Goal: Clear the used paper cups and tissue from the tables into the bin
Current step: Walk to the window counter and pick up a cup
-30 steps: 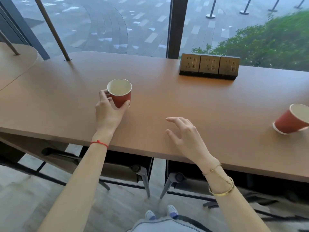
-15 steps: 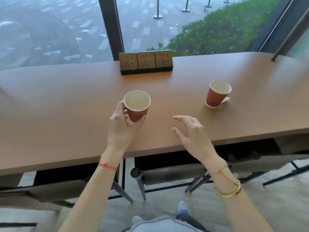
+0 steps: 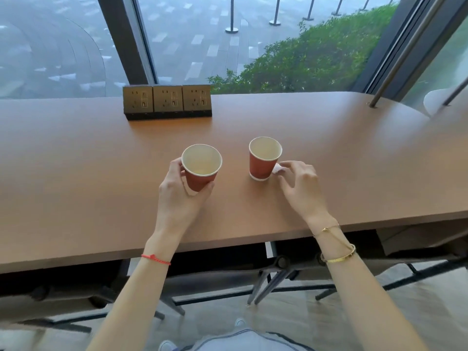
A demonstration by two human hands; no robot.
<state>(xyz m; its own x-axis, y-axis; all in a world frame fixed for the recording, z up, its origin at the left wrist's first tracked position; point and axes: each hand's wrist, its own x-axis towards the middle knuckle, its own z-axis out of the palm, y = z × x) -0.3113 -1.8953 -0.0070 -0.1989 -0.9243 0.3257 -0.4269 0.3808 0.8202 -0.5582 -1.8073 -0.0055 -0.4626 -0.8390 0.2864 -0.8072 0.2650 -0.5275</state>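
A red paper cup [image 3: 201, 168] is gripped by the left hand [image 3: 181, 198], fingers and thumb curled round its lower wall, and it is held upright, apparently just clear of the table [image 3: 76, 173], with its pale interior showing no liquid. A second red cup [image 3: 264, 158] stands upright on the table just to the right of the held one, and a small scrap of white tissue [image 3: 278, 169] lies against the right side of its base. The coming move is judged to turn on this placement: the tissue lies directly ahead of the right hand [image 3: 300, 186], at its fingertips [image 3: 283, 168], while the standing cup sits just beyond and to the left of that hand. The right hand is spread and holds nothing, its fingers lightly bent, the leading fingertips seemingly touching the tissue (whether it is already pinched cannot be told from this view). Since the left hand is occupied, the tissue and the standing cup are both nearer to, and better served by, the right hand. The cup's long axis is vertical, so a grasp from the side round the wall would be called for; the tissue, being flat and tucked against the base, would need a pinch from the right without tipping the cup. No bin is in view.
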